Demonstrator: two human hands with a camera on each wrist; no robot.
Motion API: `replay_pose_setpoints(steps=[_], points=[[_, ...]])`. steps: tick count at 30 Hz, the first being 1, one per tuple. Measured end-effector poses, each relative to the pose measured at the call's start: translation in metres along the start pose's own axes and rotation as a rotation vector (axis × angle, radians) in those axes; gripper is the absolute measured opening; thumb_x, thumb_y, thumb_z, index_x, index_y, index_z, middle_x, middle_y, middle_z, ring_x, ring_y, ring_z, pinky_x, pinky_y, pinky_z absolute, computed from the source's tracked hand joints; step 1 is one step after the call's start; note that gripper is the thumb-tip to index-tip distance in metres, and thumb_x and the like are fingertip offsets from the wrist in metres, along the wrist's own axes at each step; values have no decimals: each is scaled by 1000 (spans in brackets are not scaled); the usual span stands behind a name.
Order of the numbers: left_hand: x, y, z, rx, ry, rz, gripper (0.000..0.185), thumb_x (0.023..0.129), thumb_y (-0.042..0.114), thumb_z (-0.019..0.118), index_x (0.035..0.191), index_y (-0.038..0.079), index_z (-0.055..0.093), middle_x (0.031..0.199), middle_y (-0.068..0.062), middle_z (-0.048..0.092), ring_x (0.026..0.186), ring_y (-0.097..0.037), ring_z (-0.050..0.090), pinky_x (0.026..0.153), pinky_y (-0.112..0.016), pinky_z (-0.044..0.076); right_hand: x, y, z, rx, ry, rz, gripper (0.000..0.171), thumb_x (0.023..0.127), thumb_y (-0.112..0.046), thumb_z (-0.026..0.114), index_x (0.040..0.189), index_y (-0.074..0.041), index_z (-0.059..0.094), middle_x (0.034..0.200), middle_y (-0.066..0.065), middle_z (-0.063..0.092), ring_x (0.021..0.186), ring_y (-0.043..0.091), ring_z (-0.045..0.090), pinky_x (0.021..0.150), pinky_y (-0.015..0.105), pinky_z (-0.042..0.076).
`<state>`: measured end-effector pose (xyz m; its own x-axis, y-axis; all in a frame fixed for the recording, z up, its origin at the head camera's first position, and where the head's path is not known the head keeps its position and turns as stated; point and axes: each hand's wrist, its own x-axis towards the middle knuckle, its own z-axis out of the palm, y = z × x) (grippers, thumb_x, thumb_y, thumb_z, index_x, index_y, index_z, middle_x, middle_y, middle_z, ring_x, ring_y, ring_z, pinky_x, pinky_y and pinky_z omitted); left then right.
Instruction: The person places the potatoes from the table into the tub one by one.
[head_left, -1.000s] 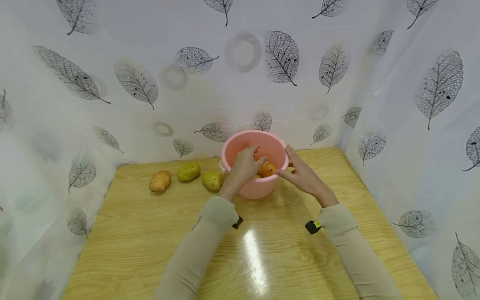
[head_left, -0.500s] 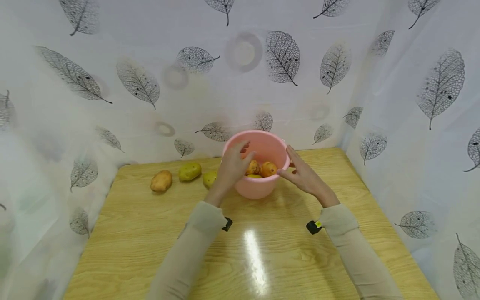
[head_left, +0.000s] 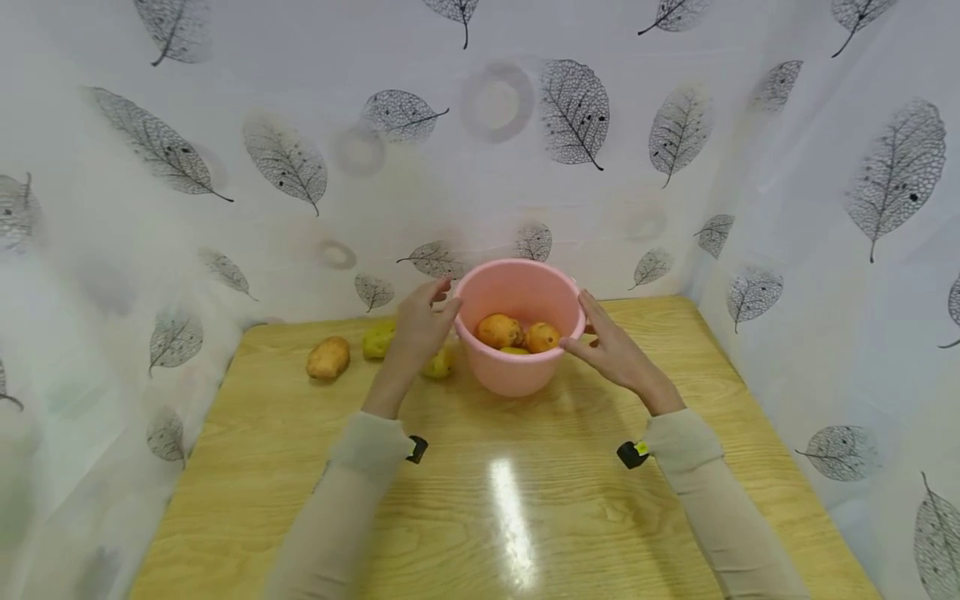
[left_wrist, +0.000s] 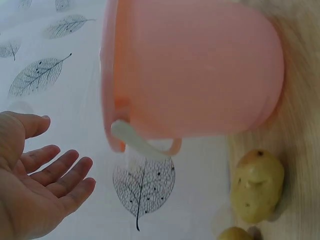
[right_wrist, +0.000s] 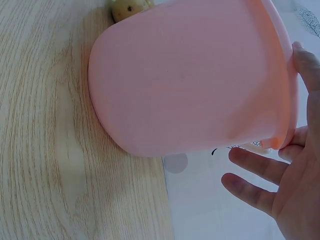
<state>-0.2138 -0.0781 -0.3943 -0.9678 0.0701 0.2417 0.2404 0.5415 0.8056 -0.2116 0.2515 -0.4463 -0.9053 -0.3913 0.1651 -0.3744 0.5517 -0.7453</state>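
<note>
A pink bucket (head_left: 513,373) stands upright on the wooden table, with potatoes (head_left: 498,331) inside. My left hand (head_left: 422,329) is in the air just left of the bucket's rim, holding nothing. In the left wrist view its fingers (left_wrist: 70,177) are spread and slightly bent, apart from the white handle (left_wrist: 142,142). On the right side of the bucket, my right hand (head_left: 618,354) rests its thumb on the rim, with the other fingers along the side. The right wrist view shows two of its fingers (right_wrist: 255,165) reaching out loosely below the rim.
On the table left of the bucket lie a brown potato (head_left: 327,358) and two greenish ones, the farther potato (head_left: 377,339) and the nearer potato (head_left: 438,363), both partly behind my left hand. A leaf-printed white curtain (head_left: 495,183) hangs along the table's back and sides.
My left hand has come up out of the bucket and moved left past its rim, uncovering the potatoes inside. The right hand has stayed at the rim.
</note>
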Motion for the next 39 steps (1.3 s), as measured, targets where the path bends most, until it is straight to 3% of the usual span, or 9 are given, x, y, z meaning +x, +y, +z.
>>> replay_pose_setpoints(steps=[8,18,29,39], points=[[-8,-17,-33,36,13,-22,53,104,25,62,149,-1,50,145,-20,58,128,-35,58,113,-47,43,-1,0,0,5,5,-3,92,101,-37,68,168,-19,7,173,7,10,129,39,57,91,49,55],[-22,-49,-76,57,92,-27,50,104,17,63,147,-7,51,142,-24,58,125,-39,60,109,-49,46,-1,2,0,-7,-1,11,92,102,-39,66,168,-21,5,173,7,9,130,39,56,93,49,55],[-42,-74,-118,103,149,-100,53,106,23,59,149,-6,48,145,-25,56,127,-41,58,110,-52,45,-2,1,1,5,-12,5,92,102,-41,65,168,-24,4,173,5,9,132,39,54,93,50,54],[-60,-83,-144,108,185,-176,58,107,31,56,153,-3,45,148,-25,53,130,-43,56,108,-57,45,-1,1,1,11,-5,-9,91,102,-39,66,168,-24,5,173,5,11,132,41,54,92,49,55]])
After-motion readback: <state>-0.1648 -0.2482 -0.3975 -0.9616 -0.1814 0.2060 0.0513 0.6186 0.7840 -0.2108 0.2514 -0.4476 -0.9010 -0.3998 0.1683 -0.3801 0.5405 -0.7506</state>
